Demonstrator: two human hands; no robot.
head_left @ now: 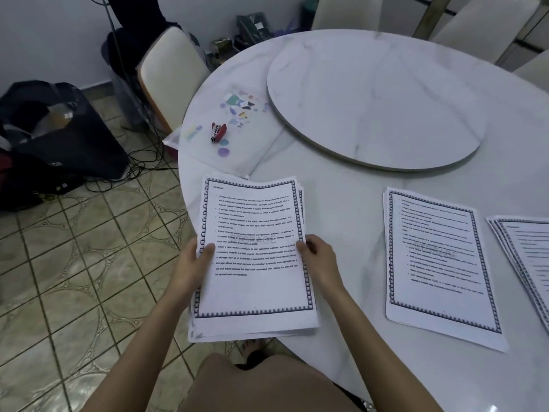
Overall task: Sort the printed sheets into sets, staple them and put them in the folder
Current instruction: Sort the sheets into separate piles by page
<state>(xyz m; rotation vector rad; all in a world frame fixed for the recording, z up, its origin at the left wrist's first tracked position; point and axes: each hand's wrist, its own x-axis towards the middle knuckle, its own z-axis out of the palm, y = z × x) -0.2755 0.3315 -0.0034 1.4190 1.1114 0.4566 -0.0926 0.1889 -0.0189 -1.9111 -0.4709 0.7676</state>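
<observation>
**Dealing the held stack into sets**

The step in hand looks to be dealing pages out into sets. The thick stack of white printed sheets with dark patterned borders (pixel 255 292) is held over the near edge of the round white marble table (pixel 341 188), its lower end out past the rim. To do this well, I would square the stack first, since the lower sheets are fanned out at the right and bottom. Then slide off only the top page with a thumb and match it to the flat pile of bordered sheets (pixel 439 263) lying on the table to the right, or to the second, fanned pile (pixel 528 257) at the frame's right edge (the print is too blurred to tell which page belongs where).

The left hand (pixel 191 266) grips the stack's left edge about midway up, thumb laid across the top page, fingers hidden beneath. The right hand (pixel 319 257) grips the right edge at the same height, thumb on the margin, fingers curled under. Both forearms reach in from below, roughly symmetrical.

The small red stapler (pixel 218 132) lies well apart on the clear plastic folder with coloured stickers (pixel 231 162) at the table's left side, just beside the raised marble turntable (pixel 377 99). I judge neither is needed yet.
</observation>
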